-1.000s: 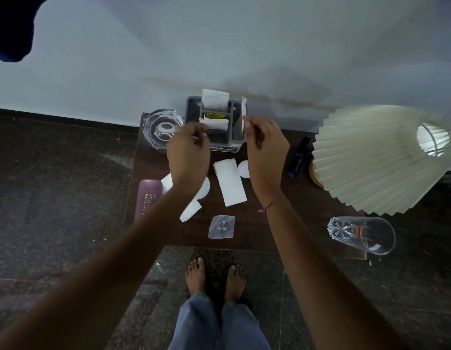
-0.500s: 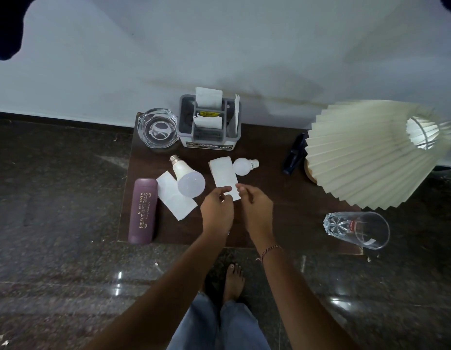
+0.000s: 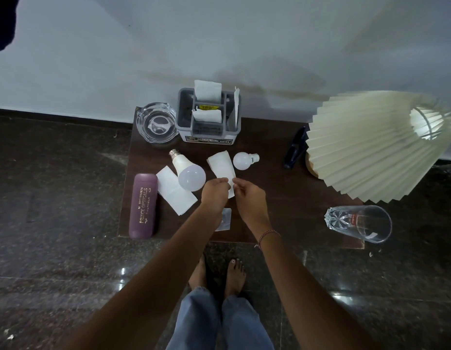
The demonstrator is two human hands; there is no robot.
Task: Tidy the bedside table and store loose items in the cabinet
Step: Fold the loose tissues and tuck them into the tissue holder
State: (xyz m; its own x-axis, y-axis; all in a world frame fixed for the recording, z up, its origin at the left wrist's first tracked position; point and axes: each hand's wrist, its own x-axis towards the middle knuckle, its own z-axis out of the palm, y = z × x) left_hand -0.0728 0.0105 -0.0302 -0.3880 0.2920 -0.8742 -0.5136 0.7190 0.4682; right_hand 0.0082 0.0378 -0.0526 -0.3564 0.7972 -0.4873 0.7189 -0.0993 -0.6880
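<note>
On the dark wooden bedside table (image 3: pixel 275 198) a folded white tissue (image 3: pixel 220 165) lies at the middle. My left hand (image 3: pixel 214 194) and my right hand (image 3: pixel 249 198) both pinch its near end with curled fingers. A large white bulb (image 3: pixel 189 174) lies on a second tissue (image 3: pixel 175 194) to the left, and a small white bulb (image 3: pixel 243 160) lies to the right. A small clear packet (image 3: pixel 225 219) shows between my wrists. A grey organiser (image 3: pixel 209 117) with tissues stands at the back.
A purple spectacle case (image 3: pixel 143 205) lies at the table's left edge, a glass ashtray (image 3: pixel 156 125) at the back left. A pleated lamp shade (image 3: pixel 376 145) overhangs the right side, with a dark blue object (image 3: pixel 294 150) beside it and a tumbler (image 3: pixel 358 223) lying at the front right.
Both hands came back from the grey organiser to the near end of the middle tissue and took hold of it. The two bulbs came into sight.
</note>
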